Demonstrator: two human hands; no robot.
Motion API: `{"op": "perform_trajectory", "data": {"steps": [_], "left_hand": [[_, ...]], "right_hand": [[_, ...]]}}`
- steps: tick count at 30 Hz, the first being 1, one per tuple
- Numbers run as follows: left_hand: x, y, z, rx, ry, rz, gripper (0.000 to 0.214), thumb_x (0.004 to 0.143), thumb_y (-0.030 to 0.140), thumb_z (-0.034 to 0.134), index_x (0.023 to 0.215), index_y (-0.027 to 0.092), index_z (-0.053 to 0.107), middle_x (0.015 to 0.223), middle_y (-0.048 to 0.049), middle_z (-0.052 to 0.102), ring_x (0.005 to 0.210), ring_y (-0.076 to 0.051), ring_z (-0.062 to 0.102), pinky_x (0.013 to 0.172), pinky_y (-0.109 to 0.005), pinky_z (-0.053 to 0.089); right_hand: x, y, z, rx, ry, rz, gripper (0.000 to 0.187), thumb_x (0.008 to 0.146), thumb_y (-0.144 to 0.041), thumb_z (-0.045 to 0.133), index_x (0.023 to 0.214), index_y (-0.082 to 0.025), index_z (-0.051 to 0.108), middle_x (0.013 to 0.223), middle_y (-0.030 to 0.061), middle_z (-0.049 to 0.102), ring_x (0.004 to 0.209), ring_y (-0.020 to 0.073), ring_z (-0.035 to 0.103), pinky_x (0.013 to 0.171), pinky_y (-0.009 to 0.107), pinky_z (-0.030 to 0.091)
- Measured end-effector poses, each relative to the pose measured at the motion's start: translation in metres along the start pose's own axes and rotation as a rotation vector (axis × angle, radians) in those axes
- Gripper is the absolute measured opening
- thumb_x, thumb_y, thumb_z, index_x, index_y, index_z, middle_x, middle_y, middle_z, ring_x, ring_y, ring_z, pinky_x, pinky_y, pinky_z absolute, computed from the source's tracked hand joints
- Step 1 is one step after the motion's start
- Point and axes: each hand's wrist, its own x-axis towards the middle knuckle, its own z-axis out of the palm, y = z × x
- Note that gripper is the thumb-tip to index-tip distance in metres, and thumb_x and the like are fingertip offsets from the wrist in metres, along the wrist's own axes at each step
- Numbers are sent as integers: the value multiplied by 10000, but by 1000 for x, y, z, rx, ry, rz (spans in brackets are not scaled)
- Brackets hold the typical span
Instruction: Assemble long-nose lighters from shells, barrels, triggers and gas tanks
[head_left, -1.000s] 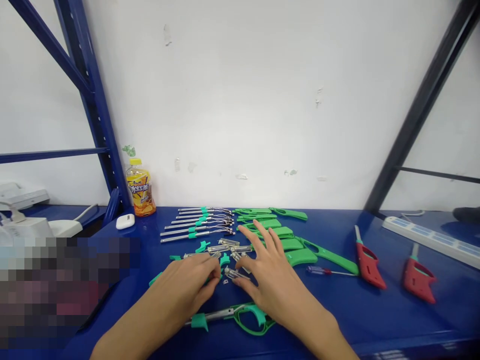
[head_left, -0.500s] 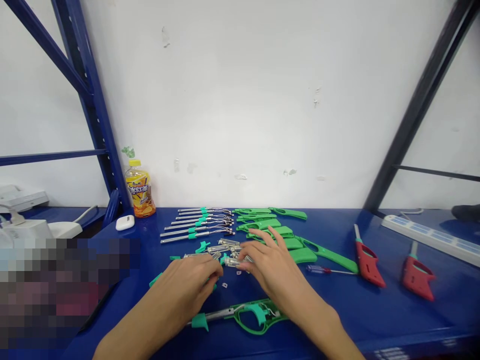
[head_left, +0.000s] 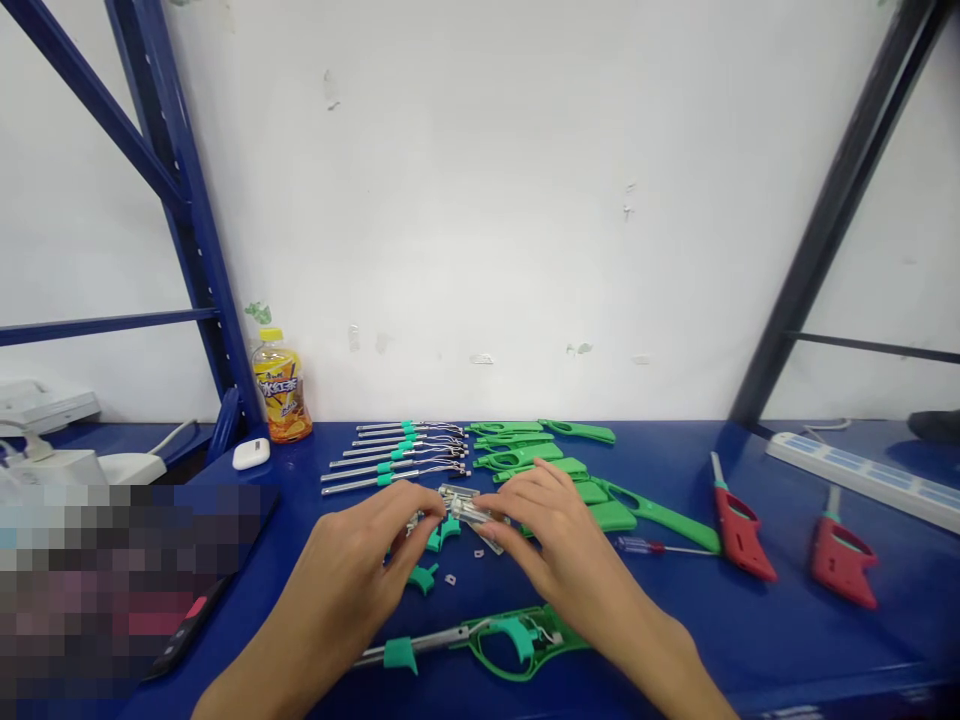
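My right hand (head_left: 559,525) pinches a clear lighter fuel tank (head_left: 471,512) between thumb and fingertips, above a small pile of similar tanks. Facing it from the left, my left hand (head_left: 379,540) has its thumb and fingers pressed together; what is between them cannot be made out. Teal triggers (head_left: 424,578) lie below the hands, beside a small pale clip (head_left: 450,580). Nearer to me rests an opened green lighter half-shell (head_left: 517,670) with a metal tube, a trigger and wires in it.
Metal lighter tubes (head_left: 375,465) with wires lie in a row behind, next to several green shells (head_left: 585,490). Rightward are a screwdriver (head_left: 660,547), red lighters (head_left: 744,535) and a power strip (head_left: 862,470). A drink bottle (head_left: 283,390) and white case (head_left: 251,454) stand left.
My left hand has shifted slightly up and left, uncovering teal triggers beneath it. My right hand has closed its fingers around the clear tank and lifted it a little.
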Motion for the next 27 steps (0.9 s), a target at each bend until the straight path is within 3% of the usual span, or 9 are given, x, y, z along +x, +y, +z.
{"op": "perform_trajectory", "data": {"steps": [5,10,14,19,23,27], "left_hand": [[-2,0,0,32,1,-44,139,1072,208,565,1064,291,676,697,113,648,430,-103,490,494,-213,428],[-2,1,0,19,8,-29,146,1072,205,547,1060,280,671,821,91,734,502,-95,581,511,-201,449],[-1,2,0,29,27,-29,158,1064,186,541,1041,276,669,851,95,753,451,-83,534,498,-204,442],[-2,2,-1,40,46,-10,179,1069,163,520,1043,273,659,908,80,767,622,-95,670,557,-189,469],[-2,2,-3,49,84,19,177,1078,160,512,1046,269,648,899,86,769,592,-86,648,536,-187,452],[-3,3,-5,39,68,21,182,1075,146,512,1037,271,640,899,94,762,613,-82,656,551,-182,460]], "right_hand": [[0,-2,-2,33,12,-21,144,1083,-274,677,1198,-277,763,1023,-6,792,1012,224,690,1205,543,347],[0,-2,-2,12,41,-25,170,1099,-280,647,1217,-247,764,1013,10,792,988,227,670,1100,480,417],[-1,-4,-4,22,15,-28,144,1082,-277,683,1199,-268,767,1016,-7,798,1005,223,669,1105,471,407],[1,-9,-7,39,-2,-35,153,1090,-277,668,1214,-256,756,1025,12,791,1001,225,667,1024,426,467],[1,-10,-5,20,55,-23,159,1109,-284,625,1181,-240,760,948,24,766,926,230,656,946,423,490],[1,-11,-6,44,24,-28,141,1095,-287,658,1187,-243,755,977,20,774,957,232,663,959,426,483]]}}
